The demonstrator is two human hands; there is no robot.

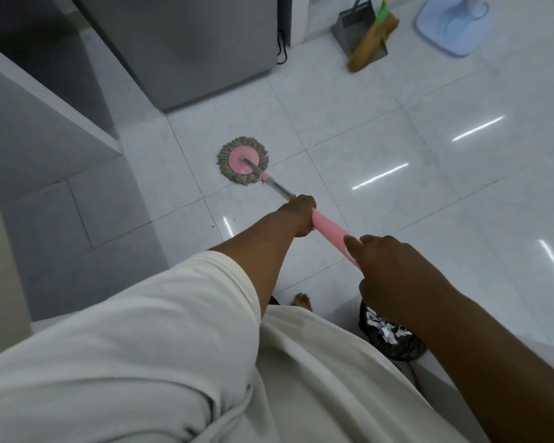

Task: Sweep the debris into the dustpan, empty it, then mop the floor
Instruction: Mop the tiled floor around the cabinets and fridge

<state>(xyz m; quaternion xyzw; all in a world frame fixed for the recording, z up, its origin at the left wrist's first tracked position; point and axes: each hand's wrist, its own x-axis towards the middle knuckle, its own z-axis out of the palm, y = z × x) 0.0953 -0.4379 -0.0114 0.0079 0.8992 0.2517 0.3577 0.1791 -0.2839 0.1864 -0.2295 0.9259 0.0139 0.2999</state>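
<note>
Person wears 1 loose off-white shirt (141, 362), creased, filling the frame from 6 to 9 o'clock. Its short left sleeve (211, 282) ends above the elbow. 2 forearms (263, 241) bare. 1 bare foot (302, 301), toes showing, just below centre toward 6 o'clock.

Free passage is offered over the floor (429, 161) to the right; it is barred by the grey appliance (189, 49) ahead and the counter (45, 100) (left side).

Glossy white tiled floor (429, 91) carries 2 parallel light streaks (379, 175) beyond the fingers (352, 244); a grey cabinet (186, 43) stands beyond-left, a fan base (451, 30) far beyond-right.
</note>
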